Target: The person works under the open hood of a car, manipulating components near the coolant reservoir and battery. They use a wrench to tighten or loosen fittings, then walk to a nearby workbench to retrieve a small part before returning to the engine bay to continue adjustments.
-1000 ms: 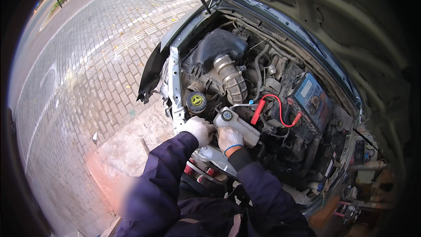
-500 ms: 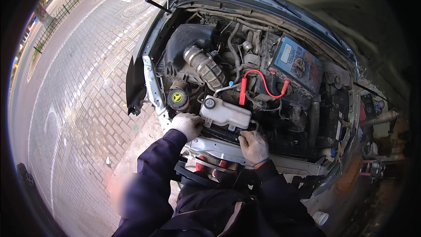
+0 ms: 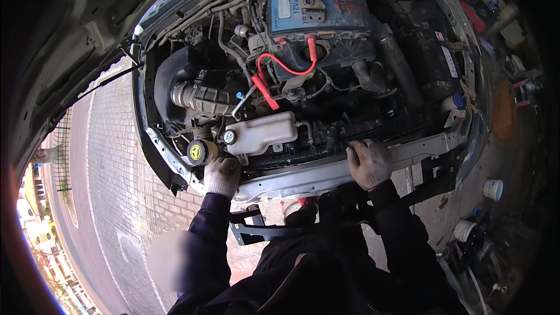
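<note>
My left hand, in a white knit glove, is closed at the left end of the black radiator. Its fingertips are hidden behind the glove, so what they hold is unclear. A round black cap with a yellow label is just left of it, and a whitish plastic reservoir tank just behind. My right hand, its glove dirtier, has its fingers curled over the radiator's upper edge, further right. The silver front crossbeam runs between the hands on the near side.
A blue battery-like box with a metal part on top stands behind. From it a red cable runs to a red clamp-like piece. A ribbed air duct lies left. The raised hood hangs overhead; a white bucket stands right.
The view has shifted right and turned, so the engine bay appears further left. My right hand has moved right along the front, away from the reservoir tank. My left hand stays near the yellow-labelled cap.
</note>
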{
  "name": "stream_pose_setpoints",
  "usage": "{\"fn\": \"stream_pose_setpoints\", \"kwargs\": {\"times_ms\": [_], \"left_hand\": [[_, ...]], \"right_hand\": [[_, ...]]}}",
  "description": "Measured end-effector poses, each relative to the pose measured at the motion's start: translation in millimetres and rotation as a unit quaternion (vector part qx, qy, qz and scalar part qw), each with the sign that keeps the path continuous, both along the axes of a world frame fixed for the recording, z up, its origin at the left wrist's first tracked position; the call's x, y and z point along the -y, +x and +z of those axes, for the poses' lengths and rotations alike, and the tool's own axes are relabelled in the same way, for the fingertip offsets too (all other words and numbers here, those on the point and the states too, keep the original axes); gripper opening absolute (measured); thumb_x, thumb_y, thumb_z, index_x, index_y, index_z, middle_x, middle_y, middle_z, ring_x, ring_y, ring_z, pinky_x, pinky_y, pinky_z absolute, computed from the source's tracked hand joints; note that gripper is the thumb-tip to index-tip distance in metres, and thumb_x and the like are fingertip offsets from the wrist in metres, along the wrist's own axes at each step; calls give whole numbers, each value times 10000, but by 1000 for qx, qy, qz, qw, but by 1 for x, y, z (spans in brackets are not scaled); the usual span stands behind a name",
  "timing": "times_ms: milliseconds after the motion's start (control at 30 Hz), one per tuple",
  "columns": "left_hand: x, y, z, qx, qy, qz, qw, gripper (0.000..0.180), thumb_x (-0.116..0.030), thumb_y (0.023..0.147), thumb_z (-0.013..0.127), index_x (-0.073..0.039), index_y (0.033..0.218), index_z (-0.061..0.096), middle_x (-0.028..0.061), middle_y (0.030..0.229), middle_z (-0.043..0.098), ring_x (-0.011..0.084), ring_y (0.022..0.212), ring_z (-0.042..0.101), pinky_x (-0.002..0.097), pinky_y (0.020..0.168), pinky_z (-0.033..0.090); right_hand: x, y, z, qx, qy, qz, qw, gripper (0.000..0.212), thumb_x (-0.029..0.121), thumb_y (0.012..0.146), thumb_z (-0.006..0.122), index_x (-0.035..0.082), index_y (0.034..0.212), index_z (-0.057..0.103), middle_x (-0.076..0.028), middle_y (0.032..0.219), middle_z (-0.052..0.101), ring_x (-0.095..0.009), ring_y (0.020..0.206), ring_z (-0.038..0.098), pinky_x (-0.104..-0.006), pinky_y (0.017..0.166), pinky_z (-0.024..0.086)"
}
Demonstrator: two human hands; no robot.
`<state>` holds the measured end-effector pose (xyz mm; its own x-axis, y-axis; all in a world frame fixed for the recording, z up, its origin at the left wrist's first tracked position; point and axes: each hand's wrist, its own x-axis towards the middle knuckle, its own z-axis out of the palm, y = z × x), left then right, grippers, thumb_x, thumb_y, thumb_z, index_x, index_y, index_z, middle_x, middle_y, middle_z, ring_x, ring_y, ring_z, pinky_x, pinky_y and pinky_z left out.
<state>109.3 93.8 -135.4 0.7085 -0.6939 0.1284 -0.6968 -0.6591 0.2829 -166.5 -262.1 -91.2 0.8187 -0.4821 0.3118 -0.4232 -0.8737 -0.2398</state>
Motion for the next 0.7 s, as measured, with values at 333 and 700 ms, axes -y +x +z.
{"fn": "stream_pose_setpoints", "kwargs": {"times_ms": [333,700], "left_hand": [[22,4,4,6,60,-36,998,118,-216,952,783,-121,886,806,136,888,775,373,895,740,525,832,570],[27,-2,-5,19,78,-11,997,125,-203,967,761,-114,881,772,132,837,750,374,821,732,522,790,571]], "right_hand": [[6,-1,-8,47,22,-7,999,211,358,972,795,150,1010,793,-53,896,702,-270,855,724,-451,714,594],[6,-6,-11,26,1,6,1000,273,395,975,812,157,1107,792,-52,966,659,-252,920,722,-455,764,600]]}}
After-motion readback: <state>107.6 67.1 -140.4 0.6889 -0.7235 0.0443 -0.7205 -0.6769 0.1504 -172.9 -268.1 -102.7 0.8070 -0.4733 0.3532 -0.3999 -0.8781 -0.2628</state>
